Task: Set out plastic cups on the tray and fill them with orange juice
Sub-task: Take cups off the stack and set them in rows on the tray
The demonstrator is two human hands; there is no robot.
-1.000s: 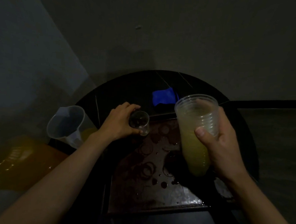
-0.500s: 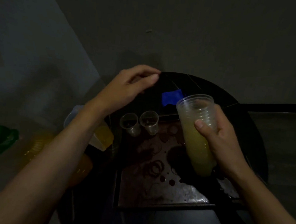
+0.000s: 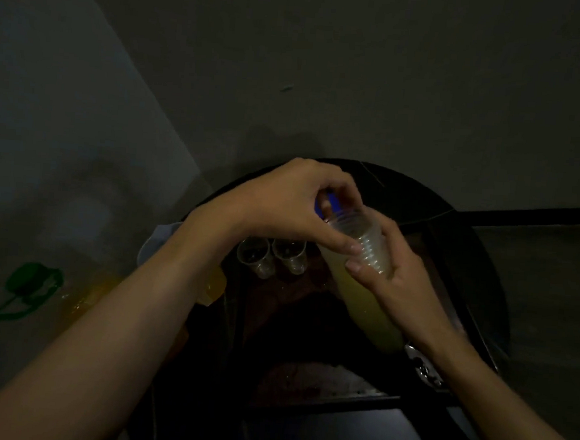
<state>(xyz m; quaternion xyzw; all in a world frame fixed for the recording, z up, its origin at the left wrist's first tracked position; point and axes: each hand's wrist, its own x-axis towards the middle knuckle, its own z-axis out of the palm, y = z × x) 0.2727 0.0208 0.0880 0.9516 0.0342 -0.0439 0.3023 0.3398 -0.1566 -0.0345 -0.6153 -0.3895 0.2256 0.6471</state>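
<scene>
At the far left, one green cap is showing, very blurred, and beside it one orange juice bottle is glowing dimly. One clear jug is peeking out from behind the left forearm, with some orange liquid low inside it.

Just to the right of the jug, two plastic cups are standing upright on the far left part of the tray: the first cup and the second cup are sitting side by side and almost touching. The light is too dim to tell if anything is inside them.

The left hand is reaching across above these two cups. Its thumb and curled fingers are pinching the top rim of one stack of cups. One small blue thing is showing between these fingers, on the table behind.

The stack is leaning, with its mouth up and its yellowish lower end down over the tray. The number of cups in it cannot be counted. The right hand is wrapping around the middle of the stack, thumb in front and fingers behind.

The one tray is lying on one round black table.
</scene>
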